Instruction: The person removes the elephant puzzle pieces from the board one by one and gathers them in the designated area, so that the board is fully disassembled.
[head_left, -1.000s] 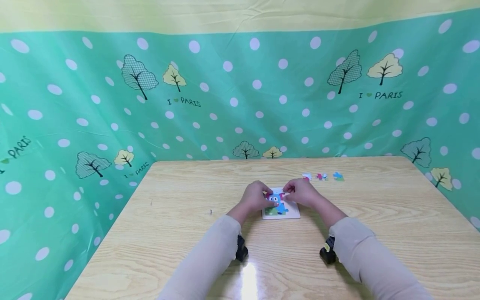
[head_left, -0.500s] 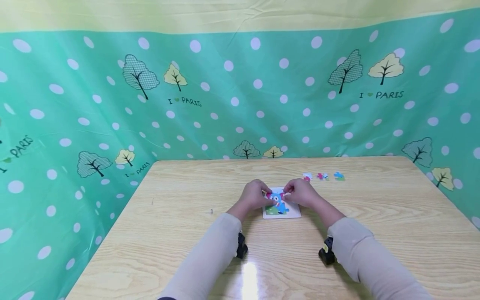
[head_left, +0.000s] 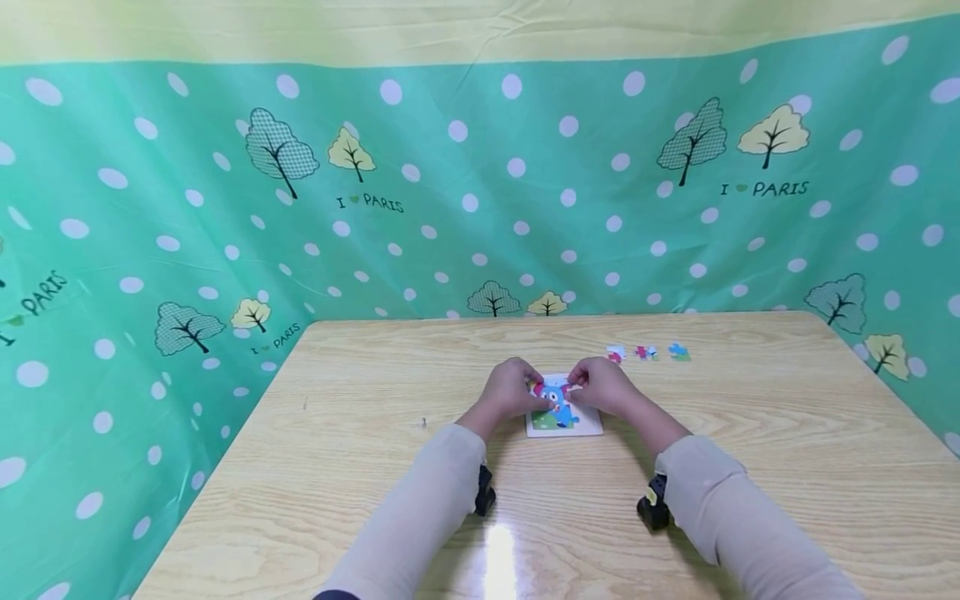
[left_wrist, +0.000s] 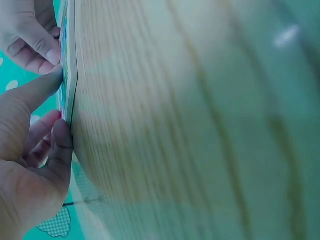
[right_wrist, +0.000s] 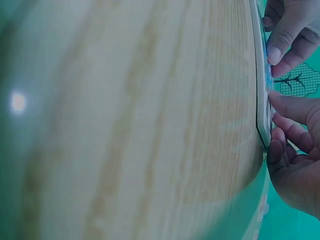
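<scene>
A small jigsaw puzzle (head_left: 552, 421) lies in a shallow white tray (head_left: 588, 427). Its pieces show a blue cartoon figure with pink ears on green ground; the right part of the tray shows bare white. My left hand (head_left: 510, 390) holds the puzzle at its left side, thumb on the blue figure and fingers curled at the tray's edge. From the other side, my right hand (head_left: 606, 387) has thumb and fingers bent together on a puzzle piece (head_left: 566, 389) with a pink ear; its fingertips partly cover it. Both wrist views show the thumbs against the puzzle's face.
Behind my right hand lie loose puzzle pieces: a white and pink one (head_left: 616, 353), a pink and white one (head_left: 646, 353) and a blue and green one (head_left: 679, 352). A tiny dark mark (head_left: 423, 422) is left on the wooden table (head_left: 360, 483). A green dotted curtain (head_left: 442, 192) hangs behind.
Both hands keep nearly the same place on the puzzle, with only slight shifts of the fingers. The head view has shifted a little. The loose pieces stay put.
</scene>
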